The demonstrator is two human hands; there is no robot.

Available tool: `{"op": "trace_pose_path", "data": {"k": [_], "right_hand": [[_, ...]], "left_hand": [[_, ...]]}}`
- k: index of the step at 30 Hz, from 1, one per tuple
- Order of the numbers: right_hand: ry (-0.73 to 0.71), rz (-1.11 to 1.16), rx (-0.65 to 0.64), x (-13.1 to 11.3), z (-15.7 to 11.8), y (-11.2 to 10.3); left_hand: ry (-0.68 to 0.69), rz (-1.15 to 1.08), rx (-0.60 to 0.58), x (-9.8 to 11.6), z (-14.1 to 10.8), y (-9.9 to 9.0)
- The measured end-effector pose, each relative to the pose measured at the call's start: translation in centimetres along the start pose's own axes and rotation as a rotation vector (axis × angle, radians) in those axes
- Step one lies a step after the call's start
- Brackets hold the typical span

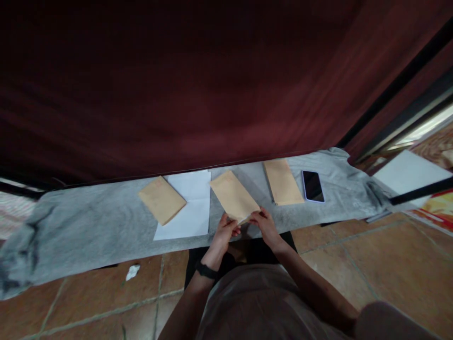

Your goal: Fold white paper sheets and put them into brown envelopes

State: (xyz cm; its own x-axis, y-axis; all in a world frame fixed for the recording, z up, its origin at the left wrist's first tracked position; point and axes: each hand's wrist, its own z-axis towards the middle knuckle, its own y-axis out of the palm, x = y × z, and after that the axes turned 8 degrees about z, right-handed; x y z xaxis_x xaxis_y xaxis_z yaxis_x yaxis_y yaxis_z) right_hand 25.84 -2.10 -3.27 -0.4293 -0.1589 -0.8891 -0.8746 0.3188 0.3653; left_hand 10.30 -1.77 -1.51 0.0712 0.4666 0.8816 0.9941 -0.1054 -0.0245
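Observation:
A brown paper envelope (pixel 235 194) is held between my two hands at its near end, tilted over the grey cloth. My left hand (pixel 226 231) pinches its near left corner, and my right hand (pixel 264 223) grips the near right corner. A bit of white shows at the envelope's near edge between my fingers. To the left, another brown envelope (pixel 162 200) lies partly over white paper sheets (pixel 193 203). On the right rests a further brown envelope or stack of them (pixel 283 182).
A phone (pixel 313 186) with a pale purple case lies at the right on the grey cloth (pixel 92 226). A dark red curtain (pixel 198 94) hangs behind. Crumpled white tissue (pixel 133 272) is on the tiled floor (pixel 106 297). White board-like sheet (pixel 410 174) stands far right.

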Motion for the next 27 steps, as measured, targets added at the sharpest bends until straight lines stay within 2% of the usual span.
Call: {"op": "trace_pose_path", "data": {"k": [4,8,11,13,15,17,20,22,24,25,27], "right_hand": [[-0.107,-0.188,0.004,1.1,0.9,-1.7],[-0.402,-0.549,-0.021,1.2,1.4,-2.8],[-0.572,-0.779,-0.205,0.8,1.5,-3.1],[-0.628,-0.883,-0.379,0.6,1.6,-3.1],[-0.659,-0.982,-0.510,0.7,1.6,-3.1],[-0.668,-1.066,-0.566,1.0,1.7,-3.2],[-0.679,-1.142,-0.557,1.4,1.6,-3.3],[-0.693,-1.175,-0.547,1.6,1.6,-3.3],[-0.713,-1.200,-0.540,1.7,1.5,-3.2],[-0.724,-1.212,-0.536,1.7,1.5,-3.2],[-0.749,-1.237,-0.521,1.8,1.4,-3.1]], "left_hand": [[-0.034,0.139,0.015,0.3,0.7,-1.2],[-0.050,0.202,0.017,0.4,1.2,-2.0],[-0.059,0.252,0.032,0.5,1.6,-2.3],[-0.067,0.275,0.041,0.5,1.5,-2.5],[-0.040,0.397,0.088,0.3,1.1,-2.7],[0.031,0.673,0.219,0.2,0.4,-2.8],[0.222,1.096,0.397,0.2,-0.4,-2.3],[0.433,1.209,0.381,0.4,0.0,-1.5],[0.653,1.253,0.304,0.7,1.5,-0.5],[0.720,1.287,0.269,0.9,2.7,0.0],[0.712,1.373,0.252,1.1,5.4,0.7]]}}
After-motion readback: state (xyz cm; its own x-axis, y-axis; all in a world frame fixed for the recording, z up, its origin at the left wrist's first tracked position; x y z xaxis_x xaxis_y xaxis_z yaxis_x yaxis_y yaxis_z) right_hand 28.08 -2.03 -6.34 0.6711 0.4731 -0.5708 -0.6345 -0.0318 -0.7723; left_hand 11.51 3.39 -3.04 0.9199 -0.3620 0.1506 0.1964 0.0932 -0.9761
